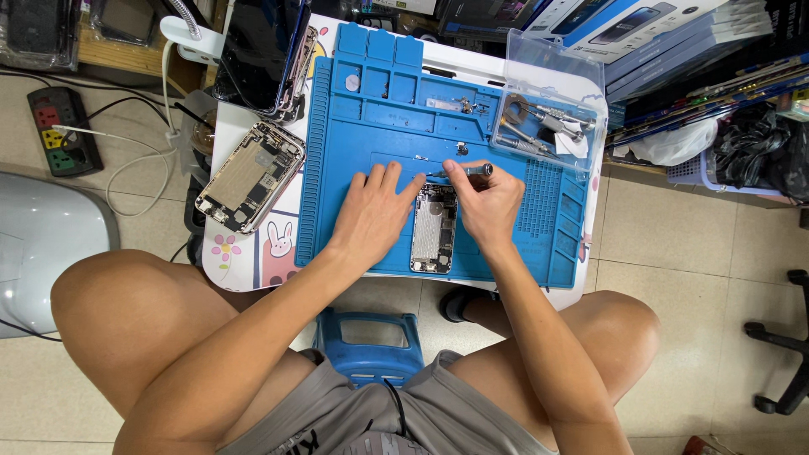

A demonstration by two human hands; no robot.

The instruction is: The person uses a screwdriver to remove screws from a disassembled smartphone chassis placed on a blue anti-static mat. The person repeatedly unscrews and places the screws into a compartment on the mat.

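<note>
Opened phone (435, 229) lies on the blue mat (354, 126) — thin, fragile (hold its edges). Your left hand (375, 211) rests flat, steadying it; your right hand (487, 200) pinches the screwdriver (468, 171).

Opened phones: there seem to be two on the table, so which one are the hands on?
The opened phone on the blue mat, between the left hand and right hand. The other opened phone lies untouched, off the mat's left edge.
</note>
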